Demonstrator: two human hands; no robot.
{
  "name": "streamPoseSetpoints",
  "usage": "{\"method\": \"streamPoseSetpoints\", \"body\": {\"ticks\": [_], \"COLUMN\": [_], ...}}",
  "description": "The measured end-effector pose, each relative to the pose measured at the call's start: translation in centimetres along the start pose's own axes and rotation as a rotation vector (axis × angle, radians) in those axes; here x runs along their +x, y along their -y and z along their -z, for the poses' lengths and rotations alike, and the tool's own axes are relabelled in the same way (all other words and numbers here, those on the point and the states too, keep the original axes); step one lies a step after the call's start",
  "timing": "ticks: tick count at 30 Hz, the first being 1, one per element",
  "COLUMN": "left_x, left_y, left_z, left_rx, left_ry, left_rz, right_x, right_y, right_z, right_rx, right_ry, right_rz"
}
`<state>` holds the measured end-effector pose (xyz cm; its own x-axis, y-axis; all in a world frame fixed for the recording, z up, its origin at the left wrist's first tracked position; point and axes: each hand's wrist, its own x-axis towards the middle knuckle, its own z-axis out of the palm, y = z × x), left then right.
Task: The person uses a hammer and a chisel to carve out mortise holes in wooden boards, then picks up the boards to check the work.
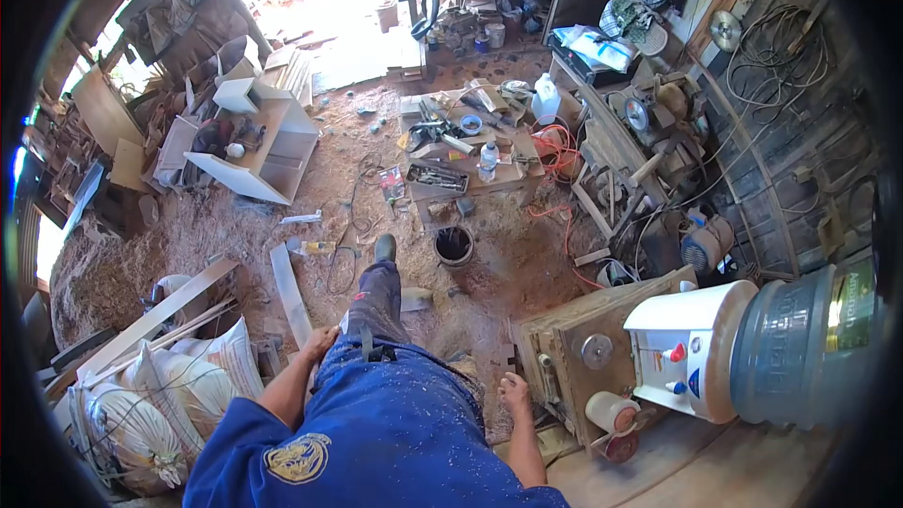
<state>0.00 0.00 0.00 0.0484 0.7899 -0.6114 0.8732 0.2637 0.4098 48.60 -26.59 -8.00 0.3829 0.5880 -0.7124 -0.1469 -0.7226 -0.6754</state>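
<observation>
My left hand (323, 341) hangs beside my left thigh, against the dark trousers (376, 306). A small whitish patch (344, 324) shows right at its fingers; whether the hand holds it I cannot make out, as the fingers are mostly hidden. My right hand (514, 393) is held low at my right side, its fingers loosely bent and apart, with nothing seen in them. Closest to it stands a wooden cabinet (560, 329) carrying a white water dispenser (682, 348) with a blue bottle (785, 348). One boot (385, 247) is stretched forward on the dusty ground.
Ahead, a low workbench (522, 165) bears tools and a water bottle (488, 160). Before it stands a dark-mouthed bucket (453, 246). Orange cable (567, 226) runs at the right. White sacks (188, 381), a long board (292, 292) and a pale wooden box (273, 174) lie left.
</observation>
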Motion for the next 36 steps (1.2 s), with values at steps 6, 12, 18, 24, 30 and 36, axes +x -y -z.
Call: {"method": "streamPoseSetpoints", "body": {"ticks": [6, 12, 18, 24, 30, 36], "left_x": [13.9, 34.8, 49.2, 52.7, 58.8, 70.2], "left_y": [-9.2, -11.8, -9.8, -2.4, -1.8, -18.6], "left_z": [7.7, 8.7, 15.4, 21.4, 16.6, 12.7], "left_rx": [0.240, 0.271, -0.086, -0.197, -0.499, -0.516], "left_ry": [0.086, 0.071, 0.085, 0.122, 0.244, 0.424], "left_rz": [-0.267, -0.493, -0.199, 0.051, 0.338, -0.060], "right_x": [6.3, 24.8, 41.4, 58.6, 65.2, 64.4], "right_y": [9.1, 25.1, 50.4, 66.4, 66.2, 63.2], "right_z": [-4.1, -15.0, -29.8, -37.9, -42.7, -46.2], "right_rx": [0.220, -0.030, -0.533, -1.037, -1.302, -1.252], "right_ry": [-0.151, -0.130, -0.285, -0.304, 0.091, 0.107], "right_rz": [-0.005, 0.309, 0.739, 0.710, 0.126, 0.040]}}
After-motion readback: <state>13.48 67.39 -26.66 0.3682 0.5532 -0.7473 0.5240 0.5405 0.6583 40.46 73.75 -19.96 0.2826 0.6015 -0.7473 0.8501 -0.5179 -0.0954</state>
